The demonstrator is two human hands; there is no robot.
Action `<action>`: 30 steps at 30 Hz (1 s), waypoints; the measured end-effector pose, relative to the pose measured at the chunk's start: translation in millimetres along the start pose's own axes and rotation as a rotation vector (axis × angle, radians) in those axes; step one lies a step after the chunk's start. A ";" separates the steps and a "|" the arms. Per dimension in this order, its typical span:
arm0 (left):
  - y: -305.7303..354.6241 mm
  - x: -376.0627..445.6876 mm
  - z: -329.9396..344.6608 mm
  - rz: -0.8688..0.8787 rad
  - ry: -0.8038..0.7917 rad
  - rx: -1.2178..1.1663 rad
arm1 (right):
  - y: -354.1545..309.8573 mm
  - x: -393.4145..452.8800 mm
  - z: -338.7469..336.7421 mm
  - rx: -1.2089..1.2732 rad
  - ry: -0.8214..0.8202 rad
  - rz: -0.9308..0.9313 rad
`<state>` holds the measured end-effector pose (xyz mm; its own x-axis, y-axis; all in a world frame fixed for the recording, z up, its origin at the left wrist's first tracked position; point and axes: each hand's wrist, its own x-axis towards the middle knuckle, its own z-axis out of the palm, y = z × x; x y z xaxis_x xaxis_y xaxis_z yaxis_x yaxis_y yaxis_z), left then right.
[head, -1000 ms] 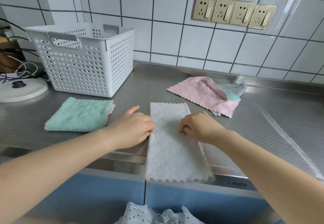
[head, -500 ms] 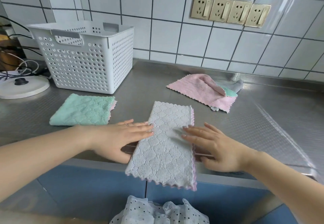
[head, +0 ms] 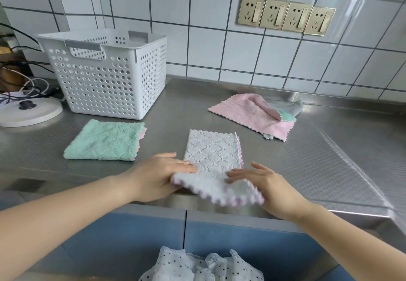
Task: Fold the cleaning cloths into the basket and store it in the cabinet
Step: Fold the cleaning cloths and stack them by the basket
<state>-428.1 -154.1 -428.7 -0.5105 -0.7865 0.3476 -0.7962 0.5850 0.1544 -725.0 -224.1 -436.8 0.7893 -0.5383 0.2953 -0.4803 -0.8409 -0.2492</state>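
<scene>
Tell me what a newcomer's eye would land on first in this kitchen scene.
First, both hands, left hand and right hand, lifting the near end of the white cloth at the steel counter's front edge. Then the tall white perforated basket at back left, with a folded green cloth before it. At back right lies a rumpled pink cloth, below gold wall sockets.

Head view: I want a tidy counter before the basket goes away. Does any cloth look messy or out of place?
Yes. The pink cloth near the back wall lies rumpled, one corner flipped over, on green and grey cloths peeking out beneath. The folded green cloth looks neat.
</scene>
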 end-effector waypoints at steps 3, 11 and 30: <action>9.9 15.0 -6.5 -0.419 0.052 -0.265 | -9.5 21.4 -10.4 0.240 0.157 0.372; -3.7 64.0 -10.4 -0.690 0.219 -0.395 | 6.5 81.1 -17.8 0.337 0.259 0.613; -22.5 96.6 9.8 -0.683 -0.074 -0.125 | 25.3 108.3 -12.5 0.177 -0.118 0.915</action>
<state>-462.7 -245.2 -407.7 0.0670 -0.9952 0.0708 -0.9056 -0.0308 0.4231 -656.4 -304.3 -399.6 0.1721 -0.9690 -0.1773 -0.8757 -0.0681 -0.4779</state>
